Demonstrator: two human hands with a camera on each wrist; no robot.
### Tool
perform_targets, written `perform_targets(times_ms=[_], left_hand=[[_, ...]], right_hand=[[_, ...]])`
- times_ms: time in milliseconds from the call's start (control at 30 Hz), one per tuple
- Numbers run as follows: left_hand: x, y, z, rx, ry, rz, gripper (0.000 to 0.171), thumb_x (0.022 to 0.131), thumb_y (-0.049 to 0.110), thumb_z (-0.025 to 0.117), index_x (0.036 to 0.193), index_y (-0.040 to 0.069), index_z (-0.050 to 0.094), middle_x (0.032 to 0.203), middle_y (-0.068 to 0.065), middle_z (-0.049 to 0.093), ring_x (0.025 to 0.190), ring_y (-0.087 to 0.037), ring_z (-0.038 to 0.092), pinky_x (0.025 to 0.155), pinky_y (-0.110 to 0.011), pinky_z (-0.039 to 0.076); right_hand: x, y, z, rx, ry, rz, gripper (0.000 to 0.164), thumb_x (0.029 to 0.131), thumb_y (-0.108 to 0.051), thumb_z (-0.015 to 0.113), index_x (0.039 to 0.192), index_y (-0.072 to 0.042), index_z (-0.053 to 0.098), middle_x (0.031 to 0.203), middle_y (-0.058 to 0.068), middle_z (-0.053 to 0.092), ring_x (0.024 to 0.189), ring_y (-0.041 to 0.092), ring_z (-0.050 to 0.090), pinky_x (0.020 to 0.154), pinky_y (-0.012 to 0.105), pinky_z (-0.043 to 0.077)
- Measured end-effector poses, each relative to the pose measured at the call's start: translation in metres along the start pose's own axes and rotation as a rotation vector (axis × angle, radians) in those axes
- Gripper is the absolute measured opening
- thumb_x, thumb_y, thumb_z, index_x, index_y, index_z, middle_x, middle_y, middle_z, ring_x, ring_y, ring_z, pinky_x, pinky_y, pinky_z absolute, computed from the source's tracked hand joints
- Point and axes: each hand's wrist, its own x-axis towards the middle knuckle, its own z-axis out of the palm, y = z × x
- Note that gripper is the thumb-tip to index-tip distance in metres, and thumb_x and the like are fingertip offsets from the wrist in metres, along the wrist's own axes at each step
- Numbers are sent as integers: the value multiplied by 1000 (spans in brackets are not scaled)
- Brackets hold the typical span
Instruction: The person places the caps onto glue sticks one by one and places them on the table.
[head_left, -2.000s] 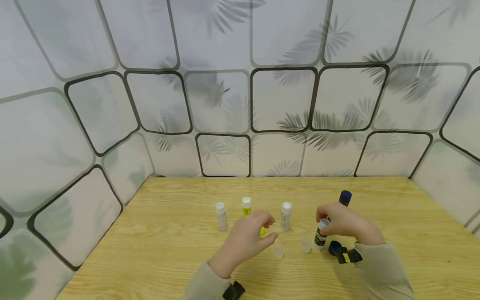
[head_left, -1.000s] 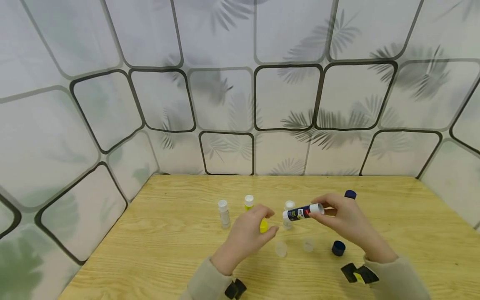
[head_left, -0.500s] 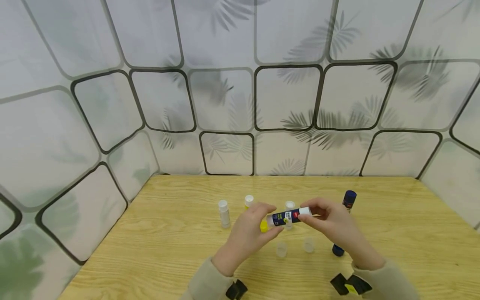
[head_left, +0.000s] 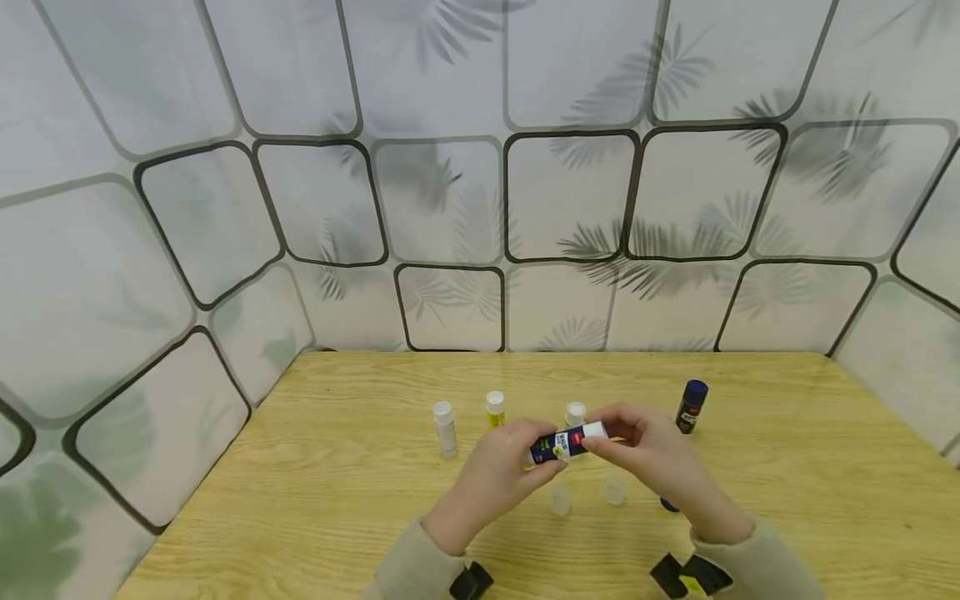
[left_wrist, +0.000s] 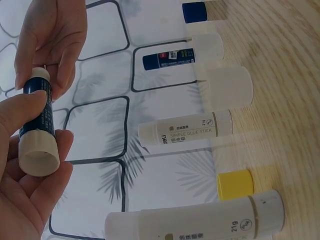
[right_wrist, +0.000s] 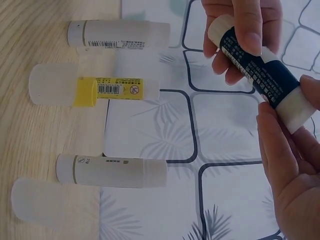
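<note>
A dark-blue glue stick [head_left: 561,446] with white ends and its cap off is held nearly level above the table between both hands. The left hand [head_left: 498,471] grips the blue body near its left end, with thumb and fingers around it in the left wrist view. At the other end, the right hand [head_left: 651,446] pinches the white part between thumb and fingers, as the right wrist view also shows. The held stick partly hides a white glue stick [head_left: 575,411] standing behind it. A dark-blue cap [head_left: 670,505] lies mostly hidden below the right hand.
On the wooden table [head_left: 315,500] stand a white glue stick [head_left: 446,432], a yellow-labelled one [head_left: 495,410] and a blue-capped one [head_left: 692,408]. Two translucent caps [head_left: 560,500] lie in front. A yellow cap [left_wrist: 236,185] shows in the left wrist view. Patterned cloth stands behind.
The right hand has lifted the dark-blue glue stick off the table, tipped it sideways and brought it left. The left hand, earlier holding nothing, now grips its left end.
</note>
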Motion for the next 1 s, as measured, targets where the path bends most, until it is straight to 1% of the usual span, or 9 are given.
perform_targets(times_ms=[133,300,400,533,700,800,1000], left_hand=[[0,0,-1,-3,-4,6,28,79,19,68,100,3,61,93,-5,63,78,-7,57,66,-9,42],[0,0,-2,-13,4,15,27,79,17,67,99,2,61,92,-6,63,78,-8,58,66,-11,44],[0,-1,-2,-1,20,19,26,78,16,68,99,1,61,92,-6,63,77,-9,59,65,-13,45],[-1,-3,-3,28,30,0,27,78,17,68,99,2,61,91,-5,63,75,-8,58,63,-13,45],[-1,-3,-3,41,23,-16,28,78,18,68,100,2,61,92,-5,63,75,-8,58,63,-14,45],[-1,-3,-4,37,24,-14,28,79,18,67,101,2,61,92,-6,63,76,-9,59,64,-14,45],[-1,-5,-4,36,43,-19,28,79,17,67,101,1,61,92,-7,63,75,-9,59,63,-15,45]], right_hand=[[0,1,0,-3,-5,-38,23,81,-7,63,101,4,57,92,14,59,77,13,61,61,31,51],[0,-1,-2,-24,-19,-60,24,81,-5,62,102,6,56,94,15,59,79,11,60,62,29,51],[-1,-1,-6,-47,-15,-44,24,81,-7,63,102,4,56,93,13,59,81,11,59,64,29,51],[-2,0,-15,-72,-15,-20,26,81,-8,64,103,3,56,94,14,58,83,11,59,67,28,50],[-3,-2,-26,-163,-14,8,30,80,-12,65,106,2,56,97,12,58,85,11,58,70,25,49],[-3,-4,-30,-226,-24,33,32,80,-16,66,106,1,56,98,9,58,86,14,58,70,24,49],[-3,-3,-40,-361,-63,62,27,80,-15,66,101,-1,57,93,5,59,85,22,57,68,26,49]])
